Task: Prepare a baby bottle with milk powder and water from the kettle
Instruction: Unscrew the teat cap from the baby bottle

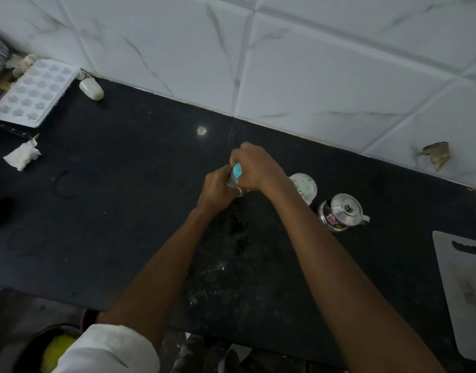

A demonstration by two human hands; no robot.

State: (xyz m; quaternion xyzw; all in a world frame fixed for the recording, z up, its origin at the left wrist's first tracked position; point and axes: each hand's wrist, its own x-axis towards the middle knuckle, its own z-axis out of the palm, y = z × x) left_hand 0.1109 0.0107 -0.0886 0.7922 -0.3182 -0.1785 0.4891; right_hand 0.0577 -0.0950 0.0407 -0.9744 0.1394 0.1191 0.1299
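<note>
Over the middle of the black counter [129, 200] both my hands hold a small clear baby bottle [233, 181] with a light blue collar. My left hand [218, 191] wraps the bottle's body from the left. My right hand [254, 166] is closed over its blue top from above, hiding the teat and most of the bottle. Just right of my right wrist stands a clear tub with white powder [305, 185]. Beside that tub sits a small steel kettle [341, 212] with its lid on.
A white ice tray [33, 91] and a white plug-like object [91, 88] lie at the back left, with a small white packet [23, 156] nearer. A pale cutting board [462, 289] lies at the right edge. The white tiled wall [312, 63] borders the counter's back.
</note>
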